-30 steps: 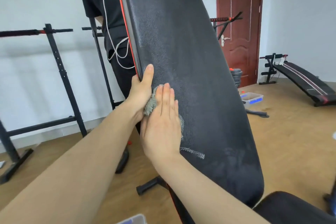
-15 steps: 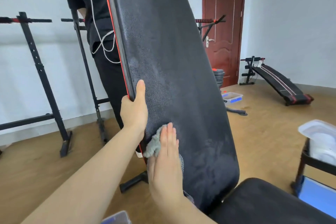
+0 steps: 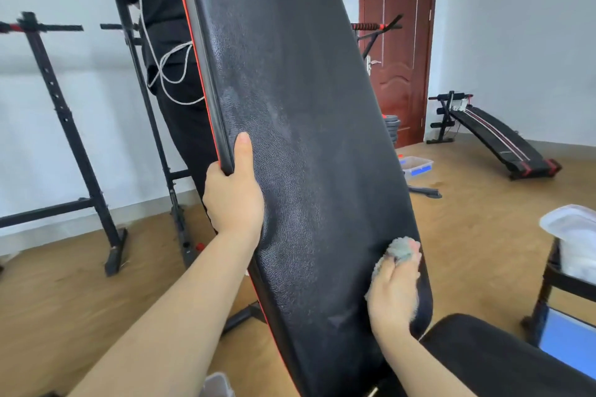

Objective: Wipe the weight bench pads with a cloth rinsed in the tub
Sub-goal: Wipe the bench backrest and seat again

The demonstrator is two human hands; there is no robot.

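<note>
1. Back pad (image 3: 306, 138): black, grained, raised steeply, red piping down its left edge. Dull damp streaks show mid-face, which suggests wiped ground; the upper part looks drier.
2. Left hand (image 3: 233, 200): grips the pad's left edge, thumb flat on the face, fingers curled behind out of sight. Likely purpose: to steady the tilted pad against the push of wiping.
3. Right hand (image 3: 395, 287): low on the pad, near its right edge, fingers fairly straight and pressed flat over the cloth, so pressure spreads across it.
4. Cloth (image 3: 400, 250): grey, fluffy, bunched between palm and pad, part showing past the fingertips. It touches the pad's lower right corner.
5. Seat pad (image 3: 500, 361): black, lower right, just below the back pad; whether it is wiped, cannot tell.
6. Tub (image 3: 416, 166): clear, blue-trimmed, on the floor (image 3: 467, 209) well behind the bench; possibly the rinse tub.
7. Person in black (image 3: 167, 42): stands behind the pad, white cord hanging at the waist.
8. Sit-up board (image 3: 496, 135): far right, near the door (image 3: 396, 10).
</note>
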